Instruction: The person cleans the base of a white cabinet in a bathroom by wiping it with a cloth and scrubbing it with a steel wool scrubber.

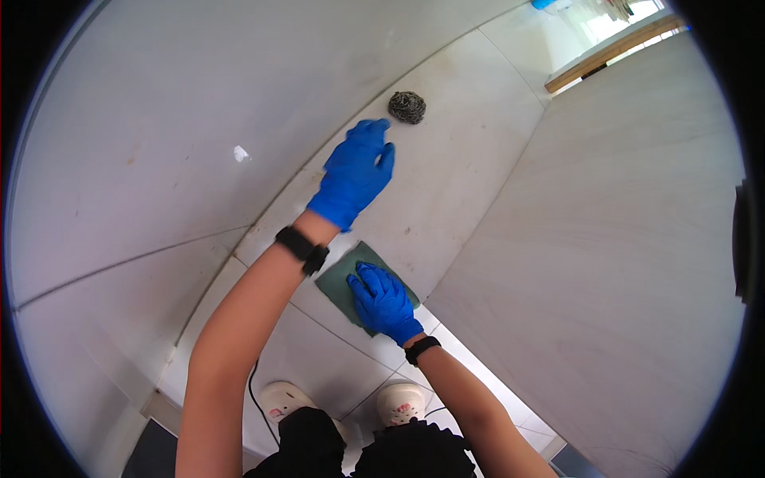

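Note:
My left hand [355,171], in a blue rubber glove, reaches forward along the foot of the left wall. Its thumb stands apart from the fingers, and nothing shows between them; the hand is slightly blurred. Just beyond the fingertips lies a round steel wool scrubber [407,107], not touched. Nearer to me, my right hand [384,303], gloved in the same blue, rests on top of a green square scouring pad [338,289]. Its fingers are spread over the pad, whose left and upper parts stick out from under the hand.
A glossy white tiled wall [183,103] rises on the left. On the right stands a pale panel [598,207] with a dark handle [743,241]. Small stains mark the white floor strip [454,171] between them. My pale clogs [401,405] are below, beside a thin black cord [254,394].

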Available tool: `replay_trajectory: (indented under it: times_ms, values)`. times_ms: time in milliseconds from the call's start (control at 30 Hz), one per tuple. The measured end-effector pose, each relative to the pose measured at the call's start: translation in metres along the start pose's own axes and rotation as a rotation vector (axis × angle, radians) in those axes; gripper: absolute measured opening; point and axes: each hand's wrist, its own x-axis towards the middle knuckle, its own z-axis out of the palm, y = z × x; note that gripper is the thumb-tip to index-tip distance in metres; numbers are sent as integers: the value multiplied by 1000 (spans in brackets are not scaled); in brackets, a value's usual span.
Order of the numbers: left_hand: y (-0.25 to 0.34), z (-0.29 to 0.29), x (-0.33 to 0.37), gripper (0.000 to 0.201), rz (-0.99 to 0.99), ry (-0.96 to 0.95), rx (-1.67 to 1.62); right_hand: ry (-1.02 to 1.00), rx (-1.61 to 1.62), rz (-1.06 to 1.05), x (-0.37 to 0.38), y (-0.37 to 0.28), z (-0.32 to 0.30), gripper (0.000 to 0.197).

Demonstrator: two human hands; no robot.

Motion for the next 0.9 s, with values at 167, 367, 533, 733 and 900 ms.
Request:
replay_trajectory:
  times_ms: [167, 367, 533, 733, 900]
  values:
    - [-43, 48, 46, 49, 297, -316, 332, -17, 85, 58, 4, -6, -7, 33]
    - [-66, 93, 75, 59, 285, -444, 419, 3, 77, 53, 8, 0, -14, 22]
    - [-44, 120, 101, 50, 231, -502, 490, -49, 149, 119, 2, 2, -11, 25]
    - [-52, 134, 141, 39, 474, -519, 507, -81, 93, 42, -3, 3, -7, 36]
    - [-57, 139, 160, 31, 236, -498, 280, -31, 164, 52, 2, 5, -12, 31]
